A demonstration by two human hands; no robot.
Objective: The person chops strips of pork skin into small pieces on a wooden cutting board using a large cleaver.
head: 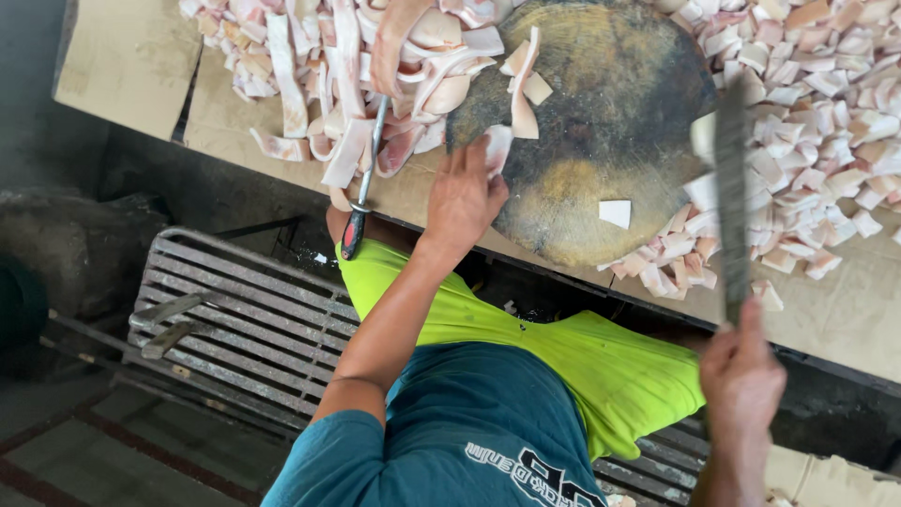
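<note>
My left hand (465,197) reaches to the near edge of a round, dark wooden chopping block (610,122), its fingers touching a pale strip of meat (496,148). Two more strips (524,84) lie on the block, and a small white square piece (615,213) sits near its front. My right hand (741,376) grips the handle of a long cleaver (732,188), whose blade is raised edge-on over the block's right side. A heap of long uncut strips (347,66) lies left of the block. Cut square pieces (807,122) are piled on the right.
A sharpening steel with a red and black handle (361,192) lies over the table edge by the strip heap. Cardboard sheets (131,56) cover the table. Below, a metal slatted bench (244,329) stands on the dark floor.
</note>
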